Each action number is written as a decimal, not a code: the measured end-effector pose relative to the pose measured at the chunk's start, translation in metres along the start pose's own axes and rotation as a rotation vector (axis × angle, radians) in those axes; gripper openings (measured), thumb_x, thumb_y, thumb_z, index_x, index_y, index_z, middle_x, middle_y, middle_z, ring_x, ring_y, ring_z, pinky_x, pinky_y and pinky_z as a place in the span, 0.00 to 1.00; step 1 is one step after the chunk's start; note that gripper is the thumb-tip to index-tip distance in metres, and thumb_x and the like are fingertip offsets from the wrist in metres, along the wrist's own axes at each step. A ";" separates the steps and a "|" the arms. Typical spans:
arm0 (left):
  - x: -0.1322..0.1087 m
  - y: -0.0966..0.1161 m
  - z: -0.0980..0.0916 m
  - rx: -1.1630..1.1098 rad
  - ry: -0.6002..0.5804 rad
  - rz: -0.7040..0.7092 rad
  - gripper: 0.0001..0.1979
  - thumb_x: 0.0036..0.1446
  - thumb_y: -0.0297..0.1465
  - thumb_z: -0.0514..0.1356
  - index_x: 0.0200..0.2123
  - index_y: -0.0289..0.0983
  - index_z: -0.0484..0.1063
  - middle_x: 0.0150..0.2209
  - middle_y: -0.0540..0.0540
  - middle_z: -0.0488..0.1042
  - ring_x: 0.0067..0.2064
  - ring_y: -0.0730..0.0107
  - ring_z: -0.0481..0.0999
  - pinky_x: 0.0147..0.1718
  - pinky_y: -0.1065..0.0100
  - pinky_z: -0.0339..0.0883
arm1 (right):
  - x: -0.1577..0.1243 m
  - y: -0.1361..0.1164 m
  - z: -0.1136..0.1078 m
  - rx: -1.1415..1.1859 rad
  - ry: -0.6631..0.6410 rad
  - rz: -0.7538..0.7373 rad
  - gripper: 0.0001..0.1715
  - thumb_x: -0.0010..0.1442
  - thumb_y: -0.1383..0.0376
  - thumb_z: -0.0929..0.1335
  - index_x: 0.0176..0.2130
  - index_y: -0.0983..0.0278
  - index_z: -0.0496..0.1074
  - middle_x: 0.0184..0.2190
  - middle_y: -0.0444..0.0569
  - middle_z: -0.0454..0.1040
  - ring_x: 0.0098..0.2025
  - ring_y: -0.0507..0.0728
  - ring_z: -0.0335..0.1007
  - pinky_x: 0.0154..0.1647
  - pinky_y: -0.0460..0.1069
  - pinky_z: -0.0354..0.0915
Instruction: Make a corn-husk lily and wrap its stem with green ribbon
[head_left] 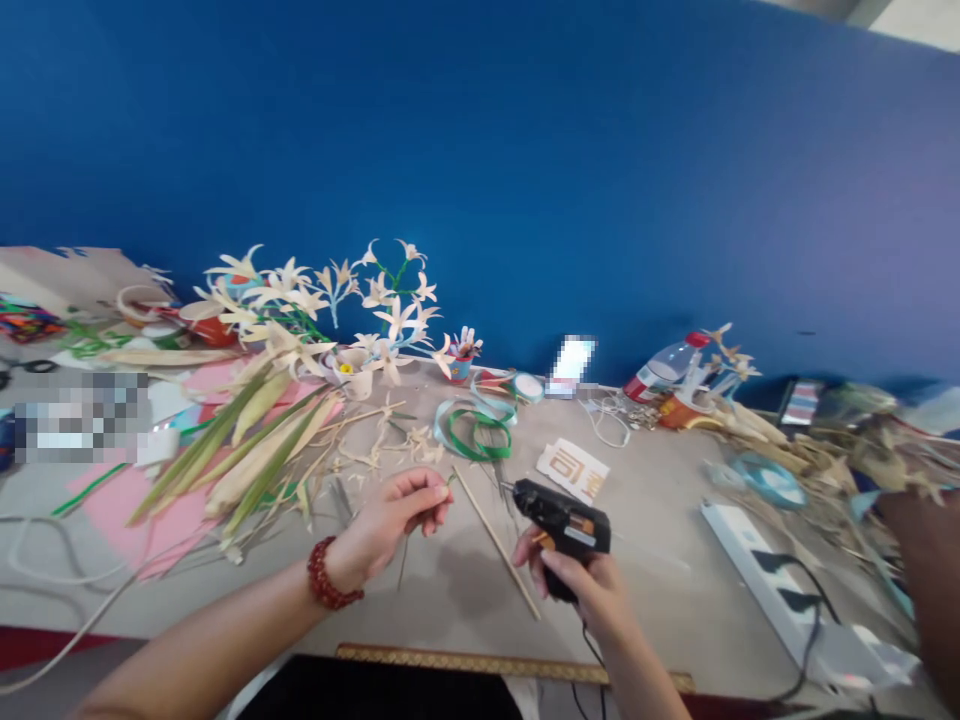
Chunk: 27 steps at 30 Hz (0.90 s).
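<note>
My left hand [394,522], with a red bead bracelet at the wrist, pinches a thin green stem [448,482] between thumb and fingers above the grey table [660,560]. My right hand [581,585] grips a black hot glue gun [561,518], nozzle pointing left toward the stem, a small gap between them. A thin wooden stick [495,540] lies on the table between the two hands. Behind my left hand lie long dried leaves [247,450] and small straw-coloured flowers [390,430].
Handmade pale flowers [315,300] stand at the back against the blue wall. Green ribbon coils [476,430], a plastic bottle [664,368], a white power strip [772,590] with cables and a wooden ruler [480,662] at the near edge. Another person's arm [926,570] is at the right.
</note>
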<state>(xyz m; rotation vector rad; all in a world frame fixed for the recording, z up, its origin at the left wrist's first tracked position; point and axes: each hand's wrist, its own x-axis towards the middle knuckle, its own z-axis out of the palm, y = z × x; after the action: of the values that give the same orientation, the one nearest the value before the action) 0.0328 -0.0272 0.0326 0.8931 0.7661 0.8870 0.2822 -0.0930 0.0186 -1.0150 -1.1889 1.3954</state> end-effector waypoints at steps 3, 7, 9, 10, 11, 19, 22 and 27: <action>-0.007 0.005 0.000 -0.168 -0.017 -0.088 0.10 0.53 0.33 0.66 0.27 0.33 0.71 0.22 0.50 0.70 0.21 0.78 0.65 0.24 0.74 0.57 | -0.001 0.003 0.020 -0.091 -0.041 0.006 0.14 0.61 0.58 0.69 0.40 0.66 0.75 0.31 0.53 0.78 0.22 0.51 0.68 0.25 0.48 0.66; -0.014 0.009 0.001 -0.291 -0.067 -0.164 0.08 0.55 0.30 0.64 0.28 0.32 0.73 0.21 0.50 0.70 0.19 0.81 0.62 0.27 0.72 0.61 | 0.002 0.002 0.033 -0.234 -0.075 -0.033 0.15 0.63 0.57 0.67 0.38 0.66 0.75 0.30 0.53 0.77 0.23 0.52 0.68 0.27 0.49 0.67; -0.016 0.009 0.003 -0.313 -0.075 -0.181 0.07 0.56 0.29 0.63 0.28 0.31 0.73 0.21 0.50 0.69 0.19 0.81 0.62 0.27 0.72 0.60 | 0.004 0.000 0.034 -0.309 -0.097 -0.064 0.16 0.64 0.57 0.66 0.38 0.66 0.75 0.30 0.53 0.77 0.24 0.53 0.68 0.26 0.49 0.67; -0.017 0.009 0.003 -0.304 -0.066 -0.172 0.07 0.56 0.29 0.63 0.28 0.31 0.73 0.21 0.50 0.70 0.19 0.81 0.62 0.26 0.73 0.59 | 0.004 -0.001 0.034 -0.352 -0.100 -0.078 0.15 0.64 0.57 0.65 0.38 0.66 0.75 0.31 0.53 0.76 0.24 0.53 0.68 0.26 0.49 0.67; -0.017 0.010 0.004 -0.287 -0.048 -0.152 0.07 0.56 0.29 0.63 0.28 0.32 0.72 0.21 0.49 0.70 0.20 0.80 0.64 0.25 0.73 0.59 | 0.004 -0.002 0.034 -0.399 -0.102 -0.090 0.15 0.65 0.58 0.65 0.38 0.66 0.75 0.31 0.53 0.76 0.24 0.53 0.68 0.26 0.49 0.67; -0.017 0.010 0.003 -0.440 -0.150 -0.210 0.07 0.59 0.25 0.59 0.29 0.31 0.73 0.22 0.50 0.68 0.20 0.81 0.61 0.28 0.72 0.60 | 0.004 -0.010 0.037 -0.575 -0.122 -0.154 0.14 0.65 0.61 0.63 0.36 0.65 0.74 0.30 0.50 0.75 0.25 0.53 0.69 0.29 0.48 0.67; -0.018 0.010 0.002 -0.578 -0.204 -0.277 0.07 0.59 0.23 0.58 0.29 0.30 0.73 0.23 0.50 0.67 0.20 0.82 0.60 0.28 0.72 0.60 | 0.006 -0.019 0.043 -0.609 -0.120 -0.190 0.12 0.64 0.62 0.63 0.36 0.65 0.73 0.29 0.50 0.75 0.25 0.53 0.70 0.29 0.48 0.67; -0.020 0.010 0.003 -0.635 -0.247 -0.305 0.07 0.59 0.22 0.57 0.29 0.29 0.73 0.23 0.51 0.65 0.20 0.82 0.59 0.26 0.73 0.58 | 0.008 -0.028 0.048 -0.663 -0.118 -0.204 0.10 0.63 0.63 0.63 0.35 0.64 0.72 0.28 0.49 0.75 0.27 0.54 0.72 0.30 0.47 0.66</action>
<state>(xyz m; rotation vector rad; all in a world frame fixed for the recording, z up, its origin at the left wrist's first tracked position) 0.0239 -0.0424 0.0468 0.3010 0.3519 0.6694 0.2388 -0.0912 0.0541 -1.2193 -1.8529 0.9175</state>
